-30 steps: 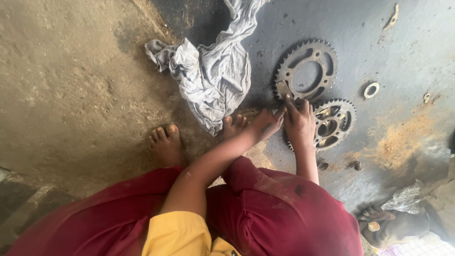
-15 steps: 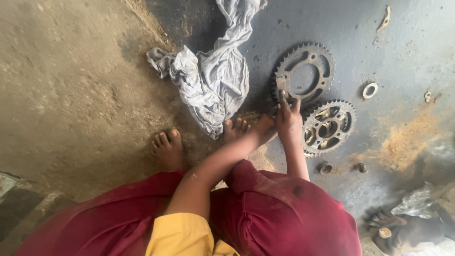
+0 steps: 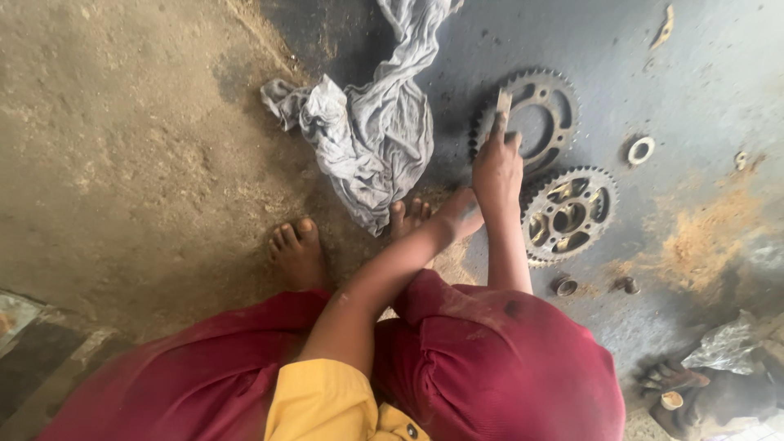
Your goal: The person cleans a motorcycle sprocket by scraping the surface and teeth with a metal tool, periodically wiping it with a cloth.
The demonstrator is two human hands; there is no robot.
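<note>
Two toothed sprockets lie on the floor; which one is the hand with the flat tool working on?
The upper, larger grey sprocket with the wide round opening. The right hand rests its small flat tool on that sprocket's rim; the smaller spoked sprocket lies untouched below.

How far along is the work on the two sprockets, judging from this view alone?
Done: two sprockets, the upper sprocket and lower sprocket, lie flat on the floor beside a grey rag. In hand: the right hand presses a small flat piece against the upper sprocket; the left hand is near its rim. Left: the lower sprocket and loose ring lie untouched.
</note>
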